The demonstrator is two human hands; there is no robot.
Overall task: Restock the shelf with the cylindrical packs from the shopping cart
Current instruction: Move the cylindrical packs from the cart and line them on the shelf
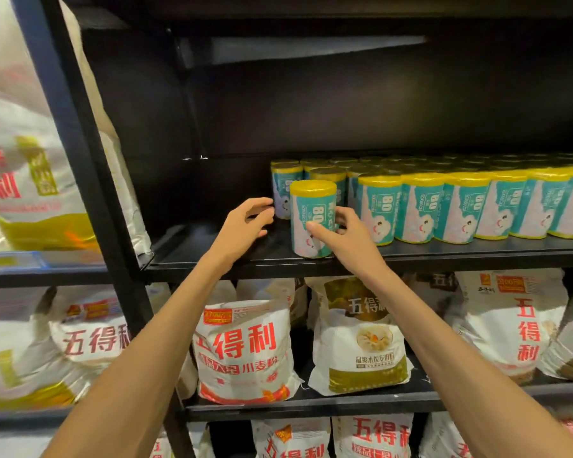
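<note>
Leftmost, white flour sacks [20, 180] with red characters, beyond the black upright [90, 180]. Black shelf [232, 259] next, bare at its left end. Left hand [245, 223] hovers over that bare stretch, fingers loosely curled, holding nothing, just clear of the pack. Held pack [312, 218]: teal-and-white cylinder, yellow cap, long axis vertical, cap up, base on the shelf near the front edge; label print runs sideways. Right hand [343, 234] is the grip: thumb across the pack's front, fingers round its right side, so the pack stands left of the palm. Rightward, a row of matching packs [477, 206], all upright, several rows deep toward the back. More flour sacks [245, 352] on the shelf below.
</note>
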